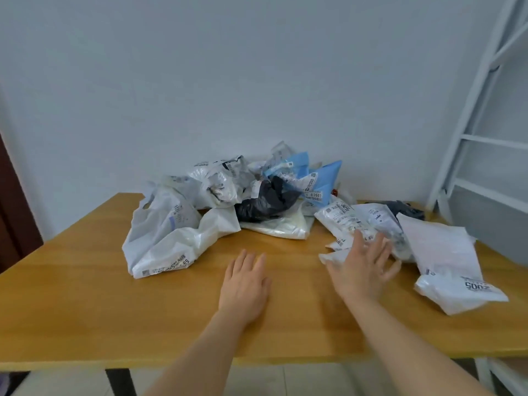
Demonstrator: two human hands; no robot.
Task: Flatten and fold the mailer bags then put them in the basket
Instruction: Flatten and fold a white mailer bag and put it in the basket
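A heap of crumpled mailer bags lies at the back of the wooden table (85, 310): a large white bag (171, 241) at the left, a black bag (265, 202) in the middle, blue bags (317, 178) behind it. More white bags lie at the right, one with a label (351, 221) and a big flat one (448, 261). My left hand (245, 284) lies flat on the bare table, fingers straight. With its fingers spread, my right hand (363, 267) hovers at the edge of the labelled white bags and holds nothing. No basket is in view.
A white wall stands behind the table. A white metal ladder frame (471, 124) rises at the right, close to the table's right end. A dark door edge (11, 201) shows at the left. Tiled floor and a black table leg (120, 381) appear below the front edge.
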